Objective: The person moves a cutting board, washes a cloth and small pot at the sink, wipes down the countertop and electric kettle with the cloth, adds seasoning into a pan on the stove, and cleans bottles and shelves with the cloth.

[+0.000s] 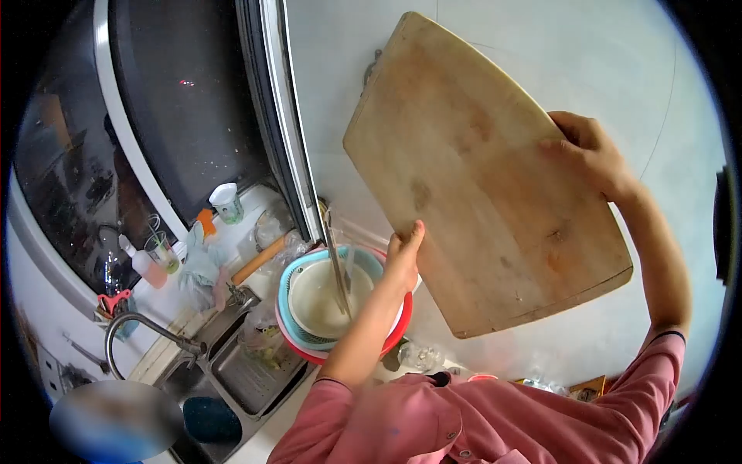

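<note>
A large stained cutting board is held up, tilted, in front of the pale wall. My left hand grips its lower left edge, with the thumb on the near face. On the board's upper right edge, my right hand is closed, its fingers partly hidden by the board. Below my left hand stand stacked basins, a light blue basket above a red basin, with a pale bowl and long utensils inside.
Left of the basins is a double steel sink with a curved faucet. By the window stand a white cup, a spray bottle and a rolling pin. Plastic bottles lie along the wall.
</note>
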Available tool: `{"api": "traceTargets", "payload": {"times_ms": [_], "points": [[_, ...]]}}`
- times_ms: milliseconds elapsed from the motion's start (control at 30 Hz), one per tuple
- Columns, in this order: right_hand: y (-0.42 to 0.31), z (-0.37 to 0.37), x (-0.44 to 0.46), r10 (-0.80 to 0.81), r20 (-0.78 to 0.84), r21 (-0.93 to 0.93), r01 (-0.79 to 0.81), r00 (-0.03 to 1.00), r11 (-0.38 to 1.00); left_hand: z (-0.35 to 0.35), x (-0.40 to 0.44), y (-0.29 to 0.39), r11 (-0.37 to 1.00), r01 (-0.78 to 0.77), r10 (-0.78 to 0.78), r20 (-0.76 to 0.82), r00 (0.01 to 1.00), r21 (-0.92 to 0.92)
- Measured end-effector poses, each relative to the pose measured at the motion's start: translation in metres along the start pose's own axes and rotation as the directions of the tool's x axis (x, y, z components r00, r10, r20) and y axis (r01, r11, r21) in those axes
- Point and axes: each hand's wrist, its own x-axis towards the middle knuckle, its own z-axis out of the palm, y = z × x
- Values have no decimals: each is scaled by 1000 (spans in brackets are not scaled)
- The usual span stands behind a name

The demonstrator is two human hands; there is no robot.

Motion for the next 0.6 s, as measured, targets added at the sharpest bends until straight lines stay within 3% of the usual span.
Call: {"api": "traceTargets", "payload": {"times_ms": [167,300,400,533,600], "points": [[-23,1,-4,5,-36,1,-5,999,1000,0,-9,-2,995,74,-70,53,996,-70],[-47,-2,-15,29,-32,27,-28,999,999,15,-28,7,996,-19,26,84,996,-85],[-46,3,-25,-65,-85,59,70,994,996,14,-30,-2,991,-86,94,76,993,-100],[-48,7,-13,-86,-107,-29,84,990,996,9,-13,4,990,-117,117,-13,993,-77],[-49,4,0,-40,-91,-112,30,995,993,9,-9,21,992,-99,105,78,991,-80]]}}
